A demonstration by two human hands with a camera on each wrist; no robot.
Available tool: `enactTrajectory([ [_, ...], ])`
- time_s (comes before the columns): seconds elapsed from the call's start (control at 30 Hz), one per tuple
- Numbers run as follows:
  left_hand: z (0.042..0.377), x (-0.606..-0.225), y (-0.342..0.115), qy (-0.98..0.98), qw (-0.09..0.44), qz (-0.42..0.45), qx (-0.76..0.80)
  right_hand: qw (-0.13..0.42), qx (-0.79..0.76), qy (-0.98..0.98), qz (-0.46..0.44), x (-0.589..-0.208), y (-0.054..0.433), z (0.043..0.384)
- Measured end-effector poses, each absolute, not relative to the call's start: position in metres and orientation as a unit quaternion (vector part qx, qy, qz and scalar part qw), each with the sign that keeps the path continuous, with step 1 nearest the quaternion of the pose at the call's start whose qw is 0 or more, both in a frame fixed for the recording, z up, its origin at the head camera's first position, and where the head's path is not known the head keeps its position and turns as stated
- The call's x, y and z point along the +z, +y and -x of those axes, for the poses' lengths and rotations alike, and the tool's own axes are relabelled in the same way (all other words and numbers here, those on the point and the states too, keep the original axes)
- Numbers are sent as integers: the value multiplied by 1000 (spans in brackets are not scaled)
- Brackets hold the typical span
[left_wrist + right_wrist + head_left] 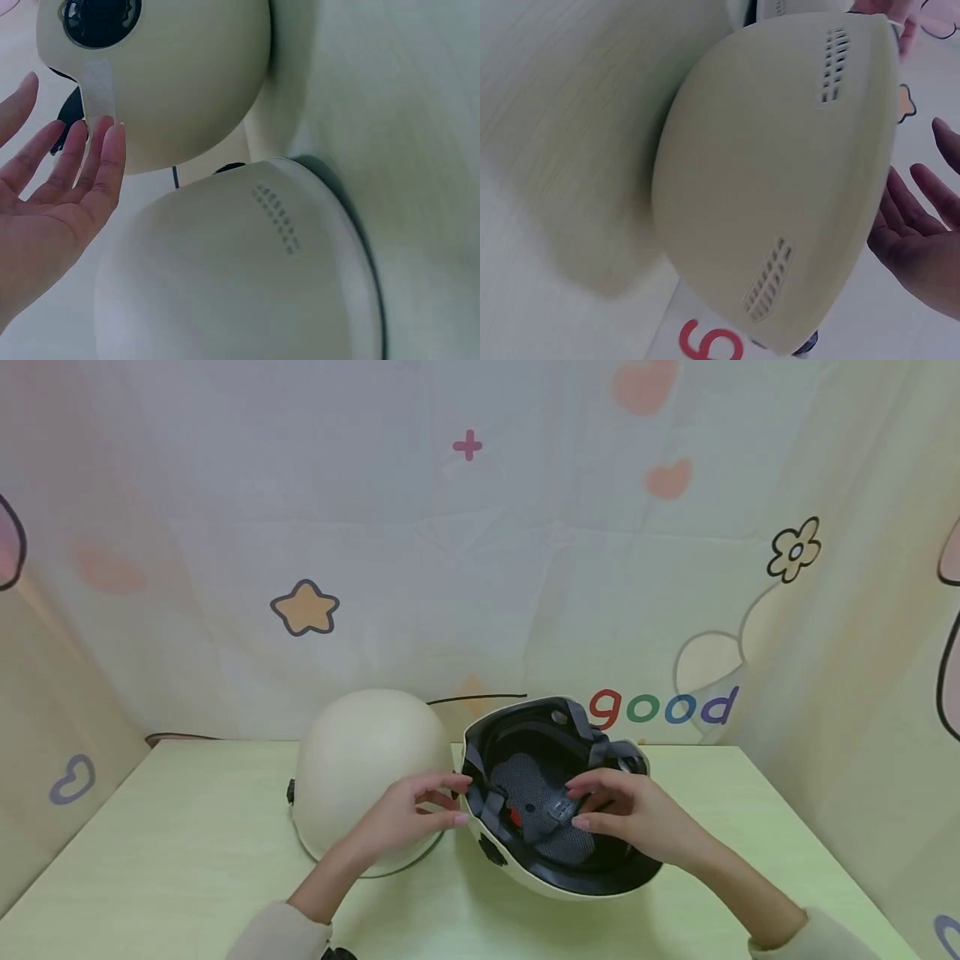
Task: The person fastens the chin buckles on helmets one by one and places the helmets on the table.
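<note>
A cream helmet (525, 875) lies upturned on the table, its dark padded lining (536, 777) facing up and toward me. Dark straps (600, 747) run along its far rim. At its left rim is my left hand (405, 818), fingers extended and thumb apart; the left wrist view shows the fingertips against the shell (187, 82), by a round black fitting (103, 19). Over the opening's right side hovers my right hand (637, 814), thumb and fingers apart with no object between them. In the right wrist view, the rim hides some of its fingertips.
A second cream helmet (367, 743) stands dome up just left of the upturned one, behind my left hand. The pale table (187, 835) meets a printed cloth backdrop (487, 602) behind and at both sides.
</note>
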State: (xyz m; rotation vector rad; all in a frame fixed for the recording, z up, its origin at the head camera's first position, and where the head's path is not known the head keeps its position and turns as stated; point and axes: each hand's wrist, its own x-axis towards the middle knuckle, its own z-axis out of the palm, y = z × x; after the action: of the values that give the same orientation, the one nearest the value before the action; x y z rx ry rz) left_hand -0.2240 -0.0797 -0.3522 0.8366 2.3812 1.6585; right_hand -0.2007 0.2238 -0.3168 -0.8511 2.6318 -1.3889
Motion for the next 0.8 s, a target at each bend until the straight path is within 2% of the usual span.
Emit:
enactTrajectory([
  [0.43, 221, -368, -70, 778, 9, -310, 546, 75, -407, 836, 361, -326, 182, 183],
  [0.57, 221, -372, -65, 782, -16, -306, 542, 56, -404, 831, 378, -331, 176, 180],
  [0.8, 221, -375, -57, 797, -54, -288, 527, -13, -379, 842, 383, -333, 173, 176],
])
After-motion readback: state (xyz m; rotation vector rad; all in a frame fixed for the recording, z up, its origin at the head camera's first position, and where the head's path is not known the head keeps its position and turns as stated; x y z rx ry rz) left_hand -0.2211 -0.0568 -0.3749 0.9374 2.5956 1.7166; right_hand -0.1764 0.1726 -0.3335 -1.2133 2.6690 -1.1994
